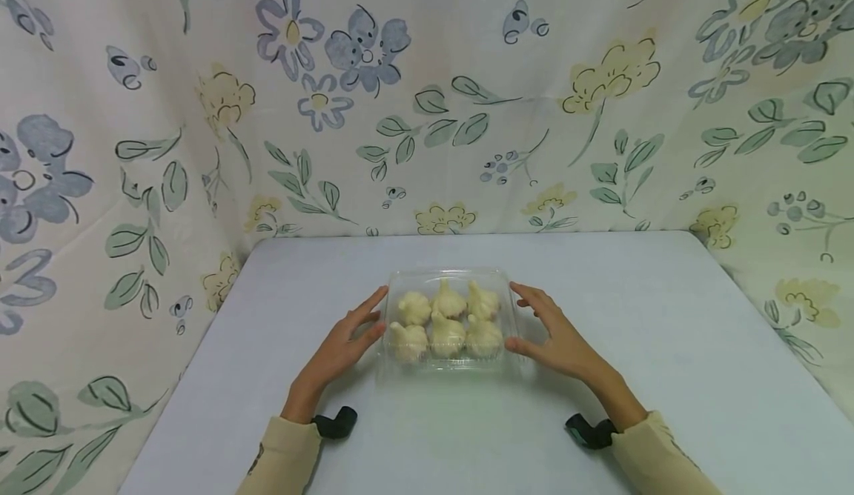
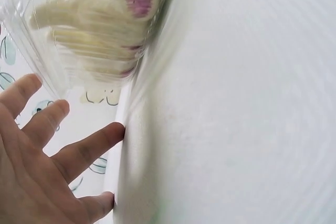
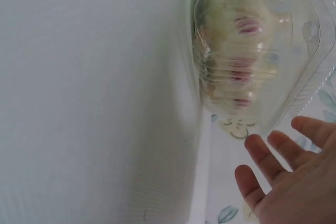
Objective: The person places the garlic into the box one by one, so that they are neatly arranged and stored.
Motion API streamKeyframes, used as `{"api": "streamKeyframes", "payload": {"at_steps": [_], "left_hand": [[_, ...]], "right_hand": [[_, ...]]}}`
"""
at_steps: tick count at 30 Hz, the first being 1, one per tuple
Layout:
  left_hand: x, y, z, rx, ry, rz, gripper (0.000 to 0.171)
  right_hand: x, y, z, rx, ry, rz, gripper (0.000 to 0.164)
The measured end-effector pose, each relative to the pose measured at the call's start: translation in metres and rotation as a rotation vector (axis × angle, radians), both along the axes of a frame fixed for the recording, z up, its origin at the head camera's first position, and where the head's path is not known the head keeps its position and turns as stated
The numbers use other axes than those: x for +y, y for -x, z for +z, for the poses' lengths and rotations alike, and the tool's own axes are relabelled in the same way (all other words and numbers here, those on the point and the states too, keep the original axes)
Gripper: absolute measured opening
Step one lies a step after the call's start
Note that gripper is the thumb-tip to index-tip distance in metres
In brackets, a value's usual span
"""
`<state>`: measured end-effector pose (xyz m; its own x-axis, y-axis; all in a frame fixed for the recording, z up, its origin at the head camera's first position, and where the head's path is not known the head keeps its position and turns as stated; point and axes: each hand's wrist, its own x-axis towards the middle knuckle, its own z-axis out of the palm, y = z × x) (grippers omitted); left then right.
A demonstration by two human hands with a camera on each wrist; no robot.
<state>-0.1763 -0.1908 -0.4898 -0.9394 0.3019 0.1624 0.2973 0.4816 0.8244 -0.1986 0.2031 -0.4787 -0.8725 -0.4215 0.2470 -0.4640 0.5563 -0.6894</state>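
A clear plastic clamshell box [image 1: 415,278] rests on the white table, its lid down. Inside it, several whole garlic bulbs [image 1: 448,336] lie in two rows; purple patches show on the bulbs [image 2: 105,19] in the left wrist view. My left hand [image 1: 348,341] is at the box's left side, fingers extended and spread, fingertips right at its edge. On the opposite side my right hand [image 1: 555,338] mirrors it, thumb and fingers spread along the right edge. Both wrist views show the fingers lightly bent beside the box wall, not wrapped round it.
The white table [image 1: 454,436] reaches back to a floral curtain [image 1: 440,110], which also hangs along the left and right sides. A dark wrist-camera mount [image 1: 336,422] sits at the left wrist and another mount [image 1: 590,431] at the right, both low over the table.
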Motion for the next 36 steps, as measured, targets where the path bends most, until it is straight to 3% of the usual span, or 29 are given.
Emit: {"api": "streamKeyframes", "payload": {"at_steps": [15,30,36], "left_hand": [[0.0039,0.0041,-0.0059,0.05,0.005,0.02,0.057],[0.009,0.0032,-0.0032,0.033,0.005,0.032,0.057],[0.0031,0.0016,0.0001,-0.002,-0.004,0.007,0.057]], "right_hand": [[-0.0064,0.006,-0.0006,-0.033,0.034,-0.035,0.082],[-0.0078,0.0086,-0.0009,-0.057,0.056,-0.039,0.081],[-0.0065,0.0078,-0.0033,-0.039,0.067,-0.018,0.076]]}}
